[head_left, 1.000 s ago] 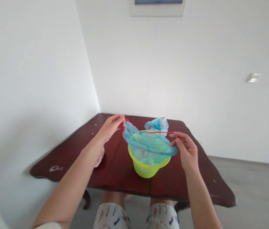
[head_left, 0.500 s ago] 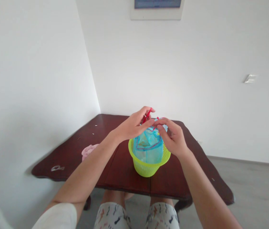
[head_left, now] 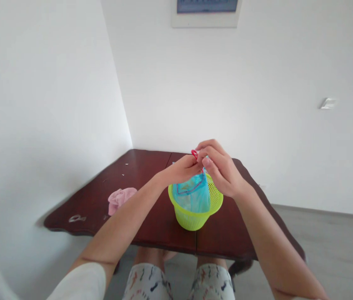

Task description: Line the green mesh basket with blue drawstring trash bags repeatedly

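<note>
A translucent blue bag [head_left: 195,200] with a dark seam line sits inside a yellow-green plastic basket [head_left: 192,221]. Its red drawstring [head_left: 194,153] shows as a small loop above the bag, between my two hands. My left hand [head_left: 184,168] is closed, its fingers pinching the string, with the fingertips partly hidden. Over the same spot my right hand [head_left: 218,168] curls its thumb and fingers in, touching the left fingers and gripping the drawstring. The gathered top of the bag runs up to the hands.
The basket stands on a dark red-brown wooden table [head_left: 160,231] with wavy edges. A crumpled pink cloth [head_left: 122,199] lies left of it, partly behind my left forearm. Near the left edge is a small pale item [head_left: 76,218]. White walls border the table.
My hands have come together over the bag, the right one moving slightly left. The red string, stretched along the left fingers before, is now a small loop. The bag's top looks more gathered.
</note>
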